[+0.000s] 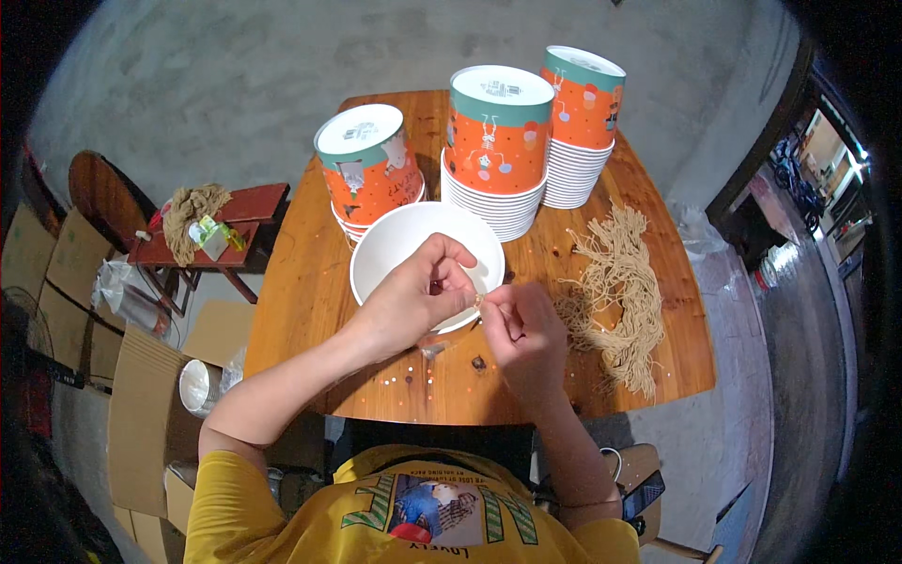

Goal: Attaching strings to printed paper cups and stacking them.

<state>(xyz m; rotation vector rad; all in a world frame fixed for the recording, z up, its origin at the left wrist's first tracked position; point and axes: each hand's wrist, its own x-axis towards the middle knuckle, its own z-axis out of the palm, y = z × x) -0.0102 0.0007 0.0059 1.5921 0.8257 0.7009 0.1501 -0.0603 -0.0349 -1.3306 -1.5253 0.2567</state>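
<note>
- The person is sitting at a wooden bench [310, 310] and is working with both hands just over the near rim of a white paper bowl [413, 240]; the left hand [418, 296] is lying across the bowl's front edge, and the right hand [526, 334] is meeting it from the right side.
- The fingers of both hands are pinched together on one small pale thing [479, 300] between them; it is too small to tell what it is, perhaps a strand or a little tied piece; so both hands are closed in a fine pinch, not open.
- Judging from this, the step in hand is some fine fingertip work on this small thing, and it seems to be in the middle; the next move is probably calling for a steady pinch and small, exact motion, with the bowl staying where it is.
- To the right of the right hand a loose bundle of tan strands [615, 287] is lying on the bench, near but not touching the hand.
- Behind the bowl three stacks of orange and teal paper bowls [493, 141] are standing upside down, close to the white bowl; they are crowding its far side.
- Small dark crumbs [478, 361] are scattered on the bench near the hands.
- At the left, a small red stool [249, 209] is carrying another tan bundle; cardboard boxes [141, 395] are lying on the floor.
</note>
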